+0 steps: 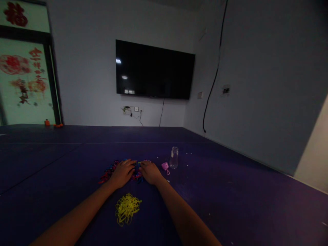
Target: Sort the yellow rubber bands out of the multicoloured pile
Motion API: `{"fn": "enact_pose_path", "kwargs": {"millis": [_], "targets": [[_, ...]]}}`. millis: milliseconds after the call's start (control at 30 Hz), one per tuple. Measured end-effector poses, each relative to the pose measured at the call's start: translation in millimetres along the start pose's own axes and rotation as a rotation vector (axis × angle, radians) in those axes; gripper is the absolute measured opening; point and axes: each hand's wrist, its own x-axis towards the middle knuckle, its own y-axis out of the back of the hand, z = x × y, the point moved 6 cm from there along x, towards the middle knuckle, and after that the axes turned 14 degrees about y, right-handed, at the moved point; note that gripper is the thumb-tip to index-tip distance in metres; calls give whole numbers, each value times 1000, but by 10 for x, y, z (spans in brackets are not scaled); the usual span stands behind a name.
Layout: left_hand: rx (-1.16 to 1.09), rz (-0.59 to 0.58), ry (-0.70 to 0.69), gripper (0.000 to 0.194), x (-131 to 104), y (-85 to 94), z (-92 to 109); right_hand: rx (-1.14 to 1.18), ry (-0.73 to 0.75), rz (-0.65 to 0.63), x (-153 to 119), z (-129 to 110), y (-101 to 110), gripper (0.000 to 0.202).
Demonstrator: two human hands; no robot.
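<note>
A loose heap of small, mostly red, pink and blue elastic bands (109, 173) lies on the table under and between my hands. My left hand (123, 173) rests flat on the heap with its fingers stretched out. From the other side my right hand (151, 173) reaches in, its fingers bent together; a speck of yellow shows by its fingertips, but what they pinch is too small to make out. Nearer me, between my forearms, sits a separate tangle of yellow elastic bands (127, 209). Right of my right hand are a pink cap with a loop (165, 166) and an upright clear bottle (174, 159).
The dark purple table (230, 201) stretches to the walls, with small white scraps scattered on it. A black television (155, 70) hangs on the far wall. One black cable (214, 82) dangles at the right. Small orange objects (47, 122) stand near the door.
</note>
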Motion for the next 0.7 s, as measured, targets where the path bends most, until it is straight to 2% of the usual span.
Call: {"fn": "enact_pose_path", "kwargs": {"millis": [100, 200, 533, 700], "targets": [[11, -99, -16, 32, 3, -94, -23, 2, -27, -2, -1, 20, -8, 31], [26, -141, 7, 36, 8, -145, -64, 3, -42, 5, -3, 32, -12, 30], [38, -135, -10, 33, 8, -132, -32, -57, -40, -10, -24, 30, 1, 25], [5, -82, -22, 32, 12, -113, -31, -53, -36, 17, -37, 24, 20, 25]]}}
